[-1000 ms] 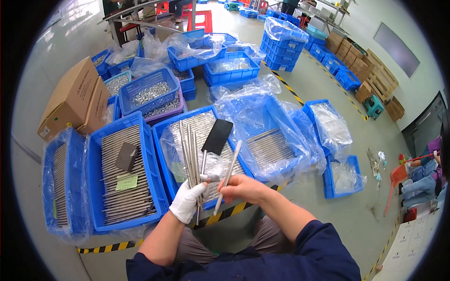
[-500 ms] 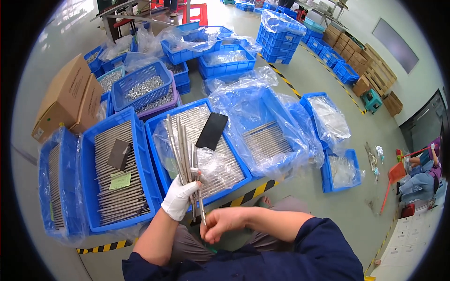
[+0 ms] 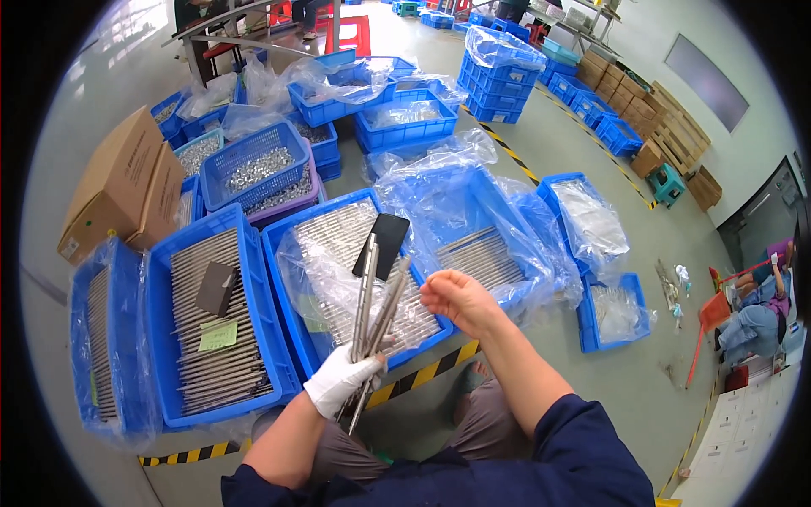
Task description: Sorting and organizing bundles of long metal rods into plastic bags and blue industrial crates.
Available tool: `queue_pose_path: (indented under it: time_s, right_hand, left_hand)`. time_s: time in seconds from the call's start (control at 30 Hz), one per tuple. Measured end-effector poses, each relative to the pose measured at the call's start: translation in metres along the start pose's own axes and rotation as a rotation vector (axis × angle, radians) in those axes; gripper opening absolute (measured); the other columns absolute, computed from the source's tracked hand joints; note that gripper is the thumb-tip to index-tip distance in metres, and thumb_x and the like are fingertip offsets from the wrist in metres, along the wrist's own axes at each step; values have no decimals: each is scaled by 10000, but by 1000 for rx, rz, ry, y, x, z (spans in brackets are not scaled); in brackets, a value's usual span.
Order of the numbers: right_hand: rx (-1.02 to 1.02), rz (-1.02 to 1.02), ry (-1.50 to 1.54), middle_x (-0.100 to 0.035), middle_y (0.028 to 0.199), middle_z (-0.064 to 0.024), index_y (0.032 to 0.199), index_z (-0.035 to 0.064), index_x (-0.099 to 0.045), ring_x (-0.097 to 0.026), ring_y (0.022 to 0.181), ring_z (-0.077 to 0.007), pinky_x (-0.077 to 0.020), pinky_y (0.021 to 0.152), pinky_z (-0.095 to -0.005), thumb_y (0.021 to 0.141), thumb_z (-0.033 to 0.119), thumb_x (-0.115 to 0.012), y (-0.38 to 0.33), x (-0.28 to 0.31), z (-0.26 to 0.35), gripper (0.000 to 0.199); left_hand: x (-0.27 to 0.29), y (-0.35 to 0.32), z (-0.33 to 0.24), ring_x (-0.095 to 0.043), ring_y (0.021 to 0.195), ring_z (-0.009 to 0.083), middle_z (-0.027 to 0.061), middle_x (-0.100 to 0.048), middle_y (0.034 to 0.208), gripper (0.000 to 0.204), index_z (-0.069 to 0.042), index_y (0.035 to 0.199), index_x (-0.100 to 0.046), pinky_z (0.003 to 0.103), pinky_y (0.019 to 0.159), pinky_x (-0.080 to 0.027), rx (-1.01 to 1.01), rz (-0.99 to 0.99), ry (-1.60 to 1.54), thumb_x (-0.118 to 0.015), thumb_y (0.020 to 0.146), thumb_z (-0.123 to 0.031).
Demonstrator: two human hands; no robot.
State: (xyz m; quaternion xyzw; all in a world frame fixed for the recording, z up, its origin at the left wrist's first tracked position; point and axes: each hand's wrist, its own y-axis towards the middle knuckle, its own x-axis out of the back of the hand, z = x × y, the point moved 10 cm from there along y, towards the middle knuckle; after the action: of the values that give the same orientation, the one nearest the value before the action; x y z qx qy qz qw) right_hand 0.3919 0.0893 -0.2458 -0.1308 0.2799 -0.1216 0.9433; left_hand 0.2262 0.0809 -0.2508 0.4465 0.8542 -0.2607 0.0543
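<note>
My gloved left hand grips a bundle of thin metal rods, which slant upward from it and stick out below it. To the right of the rods' upper ends is my bare right hand, its fingers curled together. Whether something small is between those fingers cannot be seen. Behind the bundle stands a blue crate filled with rows of similar rods and loose clear plastic. A black phone lies on those rods, partly behind the bundle. To the right, a plastic-lined blue crate contains a lower layer of rods.
At left, a blue crate of rods carries a dark block and a green paper slip. Cardboard boxes and a blue basket of small metal parts stand behind. A person is at far right by a red dustpan.
My right hand has moved up and away from the rods' lower ends to beside their upper ends. The left hand has lowered slightly, and the bundle now leans right.
</note>
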Motion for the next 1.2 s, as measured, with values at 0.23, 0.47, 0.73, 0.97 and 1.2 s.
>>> queue_pose_path:
  time_s: [0.23,0.47,0.73,0.97,1.2]
  right_hand:
    - [38,304,66,-579,910,-79,913,31,-527,-572,790,-146,-481,676,-262,806,142,-540,2,-14,-2,155]
    - [8,261,-59,-588,831,-53,855,49,-538,-569,710,-111,-446,604,-201,757,45,-581,-6,-21,13,107]
    - [-21,304,-110,-582,816,-41,884,32,-542,-560,715,-106,-438,614,-200,757,68,-589,-10,-26,7,141]
    - [-46,241,26,-586,837,-42,873,56,-538,-563,732,-113,-436,606,-198,754,56,-590,-8,-24,-3,130]
    - [29,108,-136,-578,777,-23,810,70,-529,-532,664,-78,-376,527,-167,739,31,-592,-11,-20,3,103]
  left_hand:
    - [-7,0,14,-467,559,59,-13,-501,657,309,-29,1048,-523,196,510,-384,59,41,79,-552,784,-185]
    - [-5,1,3,-446,562,67,-15,-489,642,347,-21,1045,-518,198,519,-368,41,28,24,-582,775,-228]
    - [-4,-3,6,-436,549,66,-6,-479,616,330,-4,1038,-511,187,507,-351,106,23,-30,-574,762,-174]
    - [-2,2,6,-429,540,66,-6,-473,612,342,4,1020,-512,190,503,-348,46,21,-47,-584,758,-203]
    - [2,1,6,-415,533,59,-15,-465,609,331,-14,1010,-524,186,492,-339,63,-5,-13,-591,760,-220]
